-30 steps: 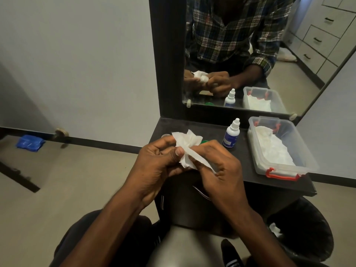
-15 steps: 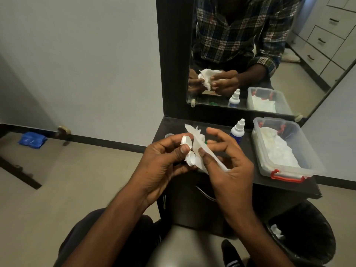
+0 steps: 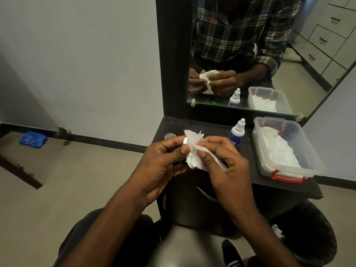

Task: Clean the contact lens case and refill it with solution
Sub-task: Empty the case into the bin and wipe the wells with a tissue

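- Small clear cap (image 3: pixel 170 135) lies on the shelf just beyond our left hand (image 3: pixel 163 166); we judge the case is open, one lid off.
- Left hand pinches the white lens case (image 3: pixel 189 160) by thumb and fingers, held above the shelf edge.
- Right hand (image 3: pixel 225 164) presses a tissue (image 3: pixel 194 140) against the case; both hands meet on it. Wiping appears under way, not finished.
- Solution bottle (image 3: pixel 237 132) stands beyond the right hand, cap on: refill not begun.
- Plastic box (image 3: pixel 289 171) of tissues sits right of the right hand.
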